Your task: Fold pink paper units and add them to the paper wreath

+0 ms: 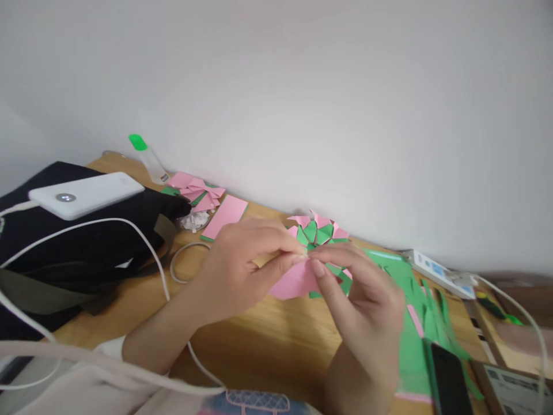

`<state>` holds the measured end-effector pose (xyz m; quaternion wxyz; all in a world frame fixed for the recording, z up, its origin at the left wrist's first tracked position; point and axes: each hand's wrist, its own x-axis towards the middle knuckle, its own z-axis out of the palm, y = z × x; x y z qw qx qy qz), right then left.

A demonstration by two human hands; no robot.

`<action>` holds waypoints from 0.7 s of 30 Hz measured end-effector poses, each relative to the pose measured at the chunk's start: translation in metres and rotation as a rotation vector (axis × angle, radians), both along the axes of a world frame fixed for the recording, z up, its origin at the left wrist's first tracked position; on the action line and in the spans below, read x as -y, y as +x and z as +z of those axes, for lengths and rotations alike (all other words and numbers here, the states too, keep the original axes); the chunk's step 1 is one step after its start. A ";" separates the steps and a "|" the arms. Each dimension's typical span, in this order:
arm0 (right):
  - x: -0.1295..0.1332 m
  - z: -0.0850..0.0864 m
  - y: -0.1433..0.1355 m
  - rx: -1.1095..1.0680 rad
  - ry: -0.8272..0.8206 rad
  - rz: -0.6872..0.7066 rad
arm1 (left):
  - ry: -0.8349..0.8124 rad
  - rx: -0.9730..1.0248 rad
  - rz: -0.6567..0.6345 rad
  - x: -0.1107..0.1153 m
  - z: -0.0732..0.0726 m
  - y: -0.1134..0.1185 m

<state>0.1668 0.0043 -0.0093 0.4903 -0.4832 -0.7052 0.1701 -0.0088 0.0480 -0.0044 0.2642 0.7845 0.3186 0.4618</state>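
Between my fingertips is a pink piece of paper [294,281], hanging a little above the wooden table. My left hand [254,265] pinches its upper edge from the left with thumb and forefinger. From the right, my right hand [363,288] pinches the same edge, its fingertips almost touching the left ones. Just behind the hands lies a folded green and pink paper piece [317,232] with pointed tips, partly covered by my fingers. How the held paper is folded is hard to see.
On the left, a white power bank [86,193] with cables rests on a black bag [129,248]. Pink folded papers [201,191], a pink paper stack [227,216] and a green-capped bottle [149,158] stand near the wall. Green paper [412,346], a phone [449,377] and a power strip [438,271] lie right.
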 end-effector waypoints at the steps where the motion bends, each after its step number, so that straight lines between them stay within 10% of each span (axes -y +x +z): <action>1: 0.000 -0.001 -0.002 0.017 0.016 -0.004 | -0.005 -0.005 -0.014 0.001 0.000 0.001; 14: 0.005 0.002 0.022 0.004 0.097 -0.255 | 0.002 0.269 0.284 -0.004 0.004 -0.014; 21: 0.004 0.000 0.009 -0.112 0.067 -0.051 | -0.158 0.261 0.099 0.006 0.005 0.000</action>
